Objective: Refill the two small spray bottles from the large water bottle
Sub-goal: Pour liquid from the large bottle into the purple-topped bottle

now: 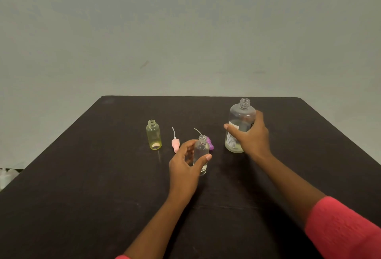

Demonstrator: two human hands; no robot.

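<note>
Currently, small clear plastic bottle (pixel 202 147) is clasped in left hand (pixel 183 170). By right hand (pixel 254 137), large clear bottle (pixel 241 117) is gripped.

Plain grey-green painted wall (pixel 185 31) behind, faintly scuffed, under dim, even light. Dark brown matte rectangular table (pixel 82 196) across the lower half. Pale blurred containers (pixel 6 176) beyond its left edge.

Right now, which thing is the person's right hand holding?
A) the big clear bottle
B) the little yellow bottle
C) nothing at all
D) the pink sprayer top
A: the right hand grips the big clear bottle, upright and uncapped on the table; the left hand holds the small clear bottle.
</note>
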